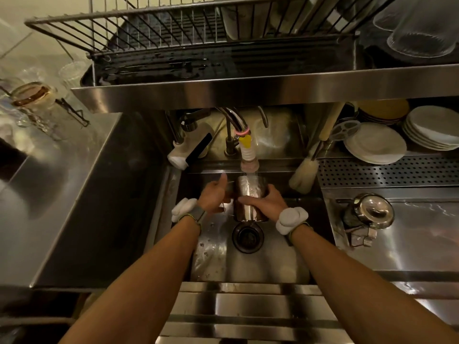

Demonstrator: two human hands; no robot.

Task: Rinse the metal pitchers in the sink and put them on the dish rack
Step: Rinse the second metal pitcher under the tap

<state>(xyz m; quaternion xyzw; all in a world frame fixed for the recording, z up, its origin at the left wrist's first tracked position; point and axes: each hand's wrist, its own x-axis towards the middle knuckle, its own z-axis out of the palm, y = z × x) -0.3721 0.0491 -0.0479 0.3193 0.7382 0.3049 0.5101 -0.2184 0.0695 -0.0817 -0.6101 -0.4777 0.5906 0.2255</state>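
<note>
A shiny metal pitcher (249,194) is held upright over the sink (273,259), right under the faucet nozzle (249,165), with water running into it. My right hand (265,201) wraps around its right side. My left hand (215,194) grips its handle on the left, thumb pointing up. A second metal pitcher (370,212) lies on its side on the counter right of the sink. The wire dish rack (159,28) sits on the shelf above, at the top of the view.
The drain (248,238) lies just below the pitcher. A bottle brush (304,172) leans at the sink's back right. White plates (375,145) are stacked under the shelf at right. Glass jars (34,95) stand at far left, upturned glasses (419,33) at top right.
</note>
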